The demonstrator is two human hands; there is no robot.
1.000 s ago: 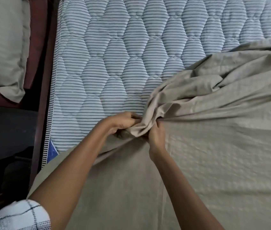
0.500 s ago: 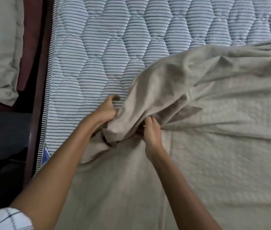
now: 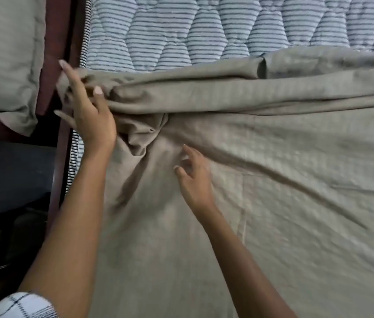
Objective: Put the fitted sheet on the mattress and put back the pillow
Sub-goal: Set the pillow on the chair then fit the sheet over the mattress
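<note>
Nearest to me in the head view, a checked white sleeve (image 3: 23, 304) showed at the lower left corner, and both bare forearms reached away from it over the fitted sheet (image 3: 284, 214). The greyish-beige sheet lay spread and creased across the near part of the mattress (image 3: 181, 28). The right hand (image 3: 193, 177) was over the flat cloth near the middle, its fingers loosely bent and apart, with nothing in its grasp; I could not tell whether the fingertips touched the sheet or hung just above it. Farther off and to the left, the left hand (image 3: 89, 111) lay on the bunched end of the sheet at the mattress's left edge. Its fingers were stretched out nearly straight, the forefinger pointing past the edge, and the thumb was pressed on the rolled fold rather than curled round it. From that hand a thick rolled fold of sheet ran to the right across the bed, with a knot of creases just beside the wrist. Beyond the fold the blue-striped quilted top of the mattress was still bare. Along its left side ran the dark reddish wooden bed frame (image 3: 54, 53), and past that, at the far left, a pillow (image 3: 4, 53) in a matching pale case rested off the bed.
</note>
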